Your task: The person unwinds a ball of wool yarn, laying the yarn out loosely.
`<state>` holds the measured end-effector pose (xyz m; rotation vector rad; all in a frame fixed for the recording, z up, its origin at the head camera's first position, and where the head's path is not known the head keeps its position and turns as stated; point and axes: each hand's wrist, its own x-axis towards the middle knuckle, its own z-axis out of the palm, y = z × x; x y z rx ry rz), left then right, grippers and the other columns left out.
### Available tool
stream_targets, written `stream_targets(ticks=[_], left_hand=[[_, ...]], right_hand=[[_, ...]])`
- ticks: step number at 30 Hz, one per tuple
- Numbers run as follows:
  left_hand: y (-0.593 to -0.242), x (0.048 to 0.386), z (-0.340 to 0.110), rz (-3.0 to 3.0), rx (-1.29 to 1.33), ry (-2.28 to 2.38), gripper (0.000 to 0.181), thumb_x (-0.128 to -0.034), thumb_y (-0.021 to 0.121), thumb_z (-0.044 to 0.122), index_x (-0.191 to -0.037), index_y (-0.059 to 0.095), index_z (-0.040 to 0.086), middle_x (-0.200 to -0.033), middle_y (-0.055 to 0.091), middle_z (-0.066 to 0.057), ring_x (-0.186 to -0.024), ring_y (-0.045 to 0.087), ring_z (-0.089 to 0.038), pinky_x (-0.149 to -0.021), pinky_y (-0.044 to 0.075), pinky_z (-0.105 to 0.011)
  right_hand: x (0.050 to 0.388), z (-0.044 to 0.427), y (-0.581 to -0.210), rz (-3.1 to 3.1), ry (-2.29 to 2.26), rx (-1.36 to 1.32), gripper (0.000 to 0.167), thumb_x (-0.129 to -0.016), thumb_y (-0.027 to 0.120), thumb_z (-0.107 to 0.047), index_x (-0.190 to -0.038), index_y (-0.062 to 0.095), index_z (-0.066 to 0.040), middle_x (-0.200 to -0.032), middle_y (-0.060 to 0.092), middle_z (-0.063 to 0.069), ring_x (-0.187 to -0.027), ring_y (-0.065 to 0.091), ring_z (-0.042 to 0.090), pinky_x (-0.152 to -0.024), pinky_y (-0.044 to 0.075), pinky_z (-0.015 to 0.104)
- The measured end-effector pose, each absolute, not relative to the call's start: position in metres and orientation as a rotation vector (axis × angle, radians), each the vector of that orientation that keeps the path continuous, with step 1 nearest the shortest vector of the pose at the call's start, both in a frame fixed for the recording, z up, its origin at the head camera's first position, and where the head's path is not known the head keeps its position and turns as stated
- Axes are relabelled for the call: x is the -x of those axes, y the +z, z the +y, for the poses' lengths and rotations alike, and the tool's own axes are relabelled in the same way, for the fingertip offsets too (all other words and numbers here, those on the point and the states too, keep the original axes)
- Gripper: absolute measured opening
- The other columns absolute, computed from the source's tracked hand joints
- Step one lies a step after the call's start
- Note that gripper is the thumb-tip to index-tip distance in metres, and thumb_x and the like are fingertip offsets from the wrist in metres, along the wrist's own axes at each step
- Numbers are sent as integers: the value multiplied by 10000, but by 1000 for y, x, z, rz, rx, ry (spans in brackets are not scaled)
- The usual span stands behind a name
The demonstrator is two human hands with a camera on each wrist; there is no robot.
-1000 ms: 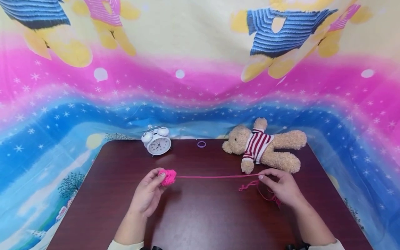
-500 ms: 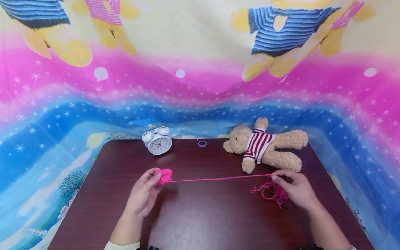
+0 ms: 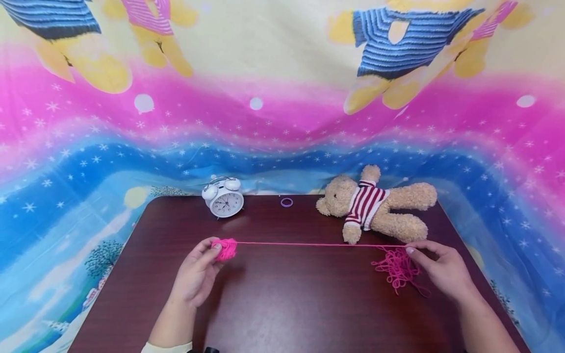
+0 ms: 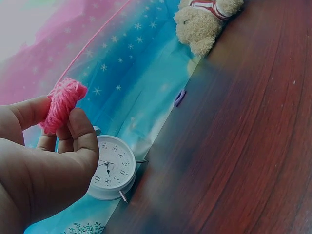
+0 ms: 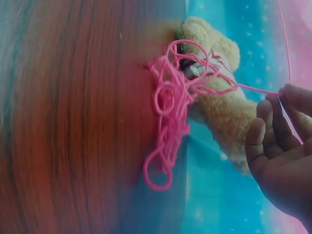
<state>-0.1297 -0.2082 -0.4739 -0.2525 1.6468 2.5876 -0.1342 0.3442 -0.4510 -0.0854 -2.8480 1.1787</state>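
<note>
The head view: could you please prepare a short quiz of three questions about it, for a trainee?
1. Near the far edge of the table, which thing lies between the clock and the teddy bear?
2. True or false: the teddy bear sits upright.
3. Choose: from the left hand to the right hand, the yarn strand is (A) drooping low, (B) pulled straight, (C) wound round the clock.

Key:
1. A purple ring.
2. False; it lies down, with its head toward the clock.
3. B.
</note>
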Motion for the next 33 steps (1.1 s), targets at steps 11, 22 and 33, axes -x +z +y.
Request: stream_targets(ticks=[11, 22, 33], left_hand=[[-478, 128, -212, 1639, 212, 2598, 102, -1060, 574, 94, -1161, 577, 112, -1042, 672, -2, -996, 701, -160, -920, 555, -314], [-479, 127, -215, 1575, 217, 2611, 189, -1059, 555, 64, -1225, 528, 151, -1078, 644, 18, -925, 688, -153, -825, 565, -307], [-479, 123, -223, 1661, 303, 2554, 266, -1036, 603, 62, -1273, 523, 154, -1135, 670, 33, -923, 674, -97, -807, 528, -276]], right_hand=[[131, 359, -450, -2828, 1123, 120, 386, -998, 685, -446, -1197, 756, -123, -1176, 719, 59, -847, 544, 5, -596, 412, 277], [131, 374, -451, -2777, 1143, 121, 344, -988, 712, -408, -1194, 759, -136, -1046, 687, -233, -942, 537, -125, -690, 449, 195], [129, 392, -446, -2732, 1262, 220, 367, -988, 706, -425, -1217, 751, -141, -1018, 679, -278, -962, 553, -75, -734, 434, 185]])
